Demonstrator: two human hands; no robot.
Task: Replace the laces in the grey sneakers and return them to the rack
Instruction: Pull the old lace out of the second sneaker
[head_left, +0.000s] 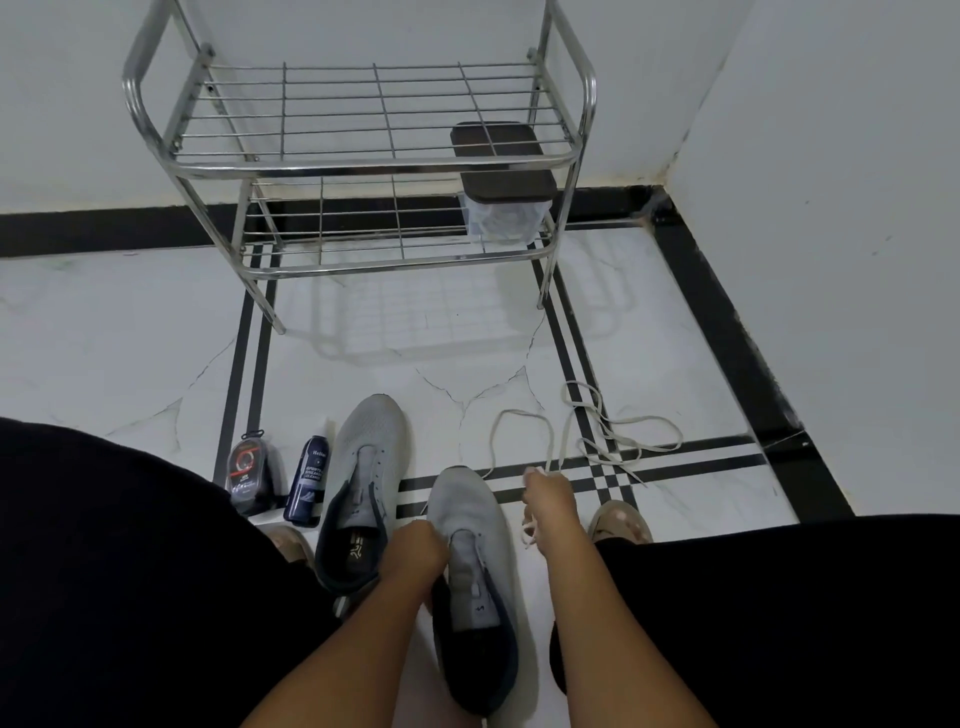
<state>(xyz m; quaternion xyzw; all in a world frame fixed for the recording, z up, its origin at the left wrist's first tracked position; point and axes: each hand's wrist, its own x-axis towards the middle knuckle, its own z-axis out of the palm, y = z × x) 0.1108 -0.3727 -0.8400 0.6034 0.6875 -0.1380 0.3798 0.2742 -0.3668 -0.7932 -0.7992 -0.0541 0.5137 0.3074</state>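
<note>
Single head view — steeply down and forward, near the hands, over floor (675, 322) toward rack (363, 166)

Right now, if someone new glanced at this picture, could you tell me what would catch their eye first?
Probably the two grey sneakers on the floor between the person's knees, the nearer one held by the left hand. Next, the right hand pinching a white lace that trails in loops over the tiles to the right. Behind stands a steel rack, its lower shelf holding a lidded box.
</note>
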